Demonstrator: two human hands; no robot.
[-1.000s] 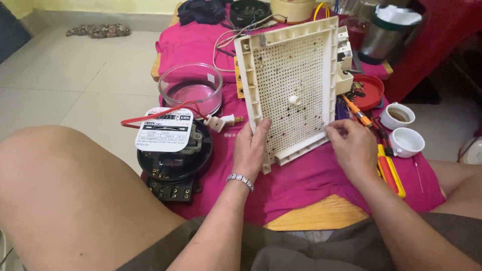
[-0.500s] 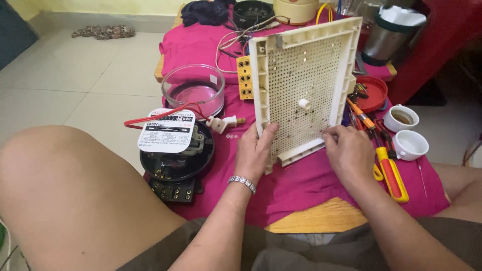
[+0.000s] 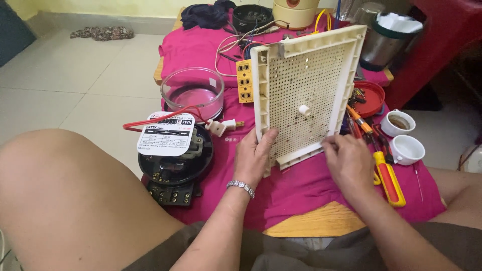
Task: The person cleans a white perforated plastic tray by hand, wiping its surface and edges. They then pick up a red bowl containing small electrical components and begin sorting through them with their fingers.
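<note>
- Gripping the lower left corner of a cream perforated plastic panel [image 3: 306, 95], the left hand [image 3: 255, 156] has its fingers wrapped around the edge, thumb on the face; a silver bracelet [image 3: 241, 187] sits on that wrist.
- At the panel's lower right corner the right hand [image 3: 347, 161] pinches the bottom rim, fingers closed on it.
- Between the two hands the panel stands tilted nearly upright, its bottom edge resting on the pink cloth [image 3: 301, 185], a small white peg at the middle of its holed face.
- Just right of the right hand lies a screwdriver with a red and yellow handle [image 3: 386, 178], with more tools above it.
- Farther right of that hand stand two small white cups [image 3: 404, 135].
- Left of the left hand sits a black round electricity meter [image 3: 173, 155] with a white label, a red wire [image 3: 155, 120] and white plug [image 3: 223, 126] beside it.
- Beyond the meter, up-left of the grip, stands a clear glass bowl [image 3: 193, 93].
- Touching the panel's left edge is a yellow socket strip [image 3: 244, 81].
- Behind the panel's right side lie a red lid [image 3: 369, 98] and a steel pot [image 3: 386, 40].
</note>
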